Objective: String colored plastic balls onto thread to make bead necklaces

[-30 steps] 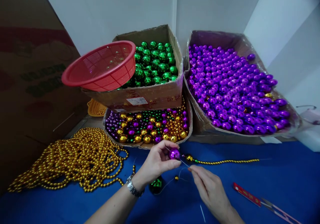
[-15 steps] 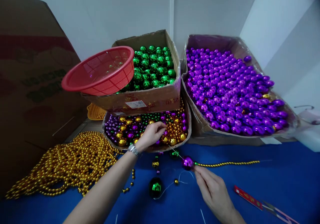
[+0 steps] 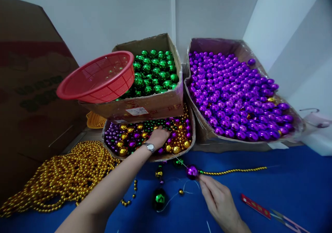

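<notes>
My left hand (image 3: 158, 138), with a watch on the wrist, reaches into a low cardboard box (image 3: 192, 141) of mixed gold, purple and green beads. Its fingertips dip among the beads, so whatever they grip is hidden. A large shiny purple bead (image 3: 192, 171) is pinched at its right side by my right hand (image 3: 219, 196). Thin pale string sticks out from that bead up and left toward the box. Small gold beads on a strand (image 3: 233, 172) run off to the right behind my right hand. A large green bead (image 3: 159, 199) and a small gold bead (image 3: 181, 191) lie on string nearby.
Behind stand a box of green balls (image 3: 155, 70) with a red basket (image 3: 98, 87) on its edge, and a box of purple balls (image 3: 233, 98). Gold bead strands (image 3: 70, 174) are heaped at left. Scissors (image 3: 287, 221) and a red packet (image 3: 255, 206) lie on the blue surface.
My left hand has moved deeper into the bead box, its fingers lowering among the beads. My right hand keeps its pinch on the purple bead. The view has shifted slightly.
</notes>
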{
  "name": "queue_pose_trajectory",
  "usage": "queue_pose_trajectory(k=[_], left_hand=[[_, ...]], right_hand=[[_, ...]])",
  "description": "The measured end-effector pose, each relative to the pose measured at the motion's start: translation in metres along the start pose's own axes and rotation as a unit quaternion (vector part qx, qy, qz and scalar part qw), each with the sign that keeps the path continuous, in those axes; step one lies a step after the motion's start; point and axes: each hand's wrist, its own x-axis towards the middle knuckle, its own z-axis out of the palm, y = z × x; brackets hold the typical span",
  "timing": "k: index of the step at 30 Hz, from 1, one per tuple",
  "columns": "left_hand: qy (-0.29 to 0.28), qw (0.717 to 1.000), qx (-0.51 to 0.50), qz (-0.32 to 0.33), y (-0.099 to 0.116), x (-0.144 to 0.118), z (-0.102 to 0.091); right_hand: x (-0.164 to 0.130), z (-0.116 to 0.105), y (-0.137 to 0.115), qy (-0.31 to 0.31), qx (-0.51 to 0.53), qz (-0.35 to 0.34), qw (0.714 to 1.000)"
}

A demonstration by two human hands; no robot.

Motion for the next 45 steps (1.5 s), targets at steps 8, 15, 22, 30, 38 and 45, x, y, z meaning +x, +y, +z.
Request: queue_pose_trajectory(k=[8, 15, 22, 30, 38, 45], left_hand=[[0.044, 0.990, -0.137, -0.005, 0.003, 0.000, -0.008], [0.088, 0.895, -0.435, -0.044, 0.038, -0.053, -0.028], [0.033, 0.581, -0.806, -0.110, 0.062, -0.088, -0.020], [0.043, 0.636, -0.765, -0.088, 0.062, -0.093, -0.022], [0.049, 0.795, -0.600, -0.069, 0.057, -0.100, -0.036], [0.029, 0.830, -0.556, -0.045, 0.056, -0.102, -0.043]], right_hand=[[-0.001, -0.005, -0.001, -0.001, 0.012, 0.031, 0.999], [0.000, -0.003, -0.003, 0.000, 0.020, 0.044, 0.999], [0.001, 0.002, -0.004, -0.001, -0.005, 0.027, 1.000], [0.002, -0.001, -0.002, 0.005, -0.049, 0.004, 0.999], [-0.004, 0.000, 0.004, 0.000, -0.120, -0.034, 0.992], [-0.006, 0.001, 0.004, -0.003, -0.130, -0.034, 0.991]])
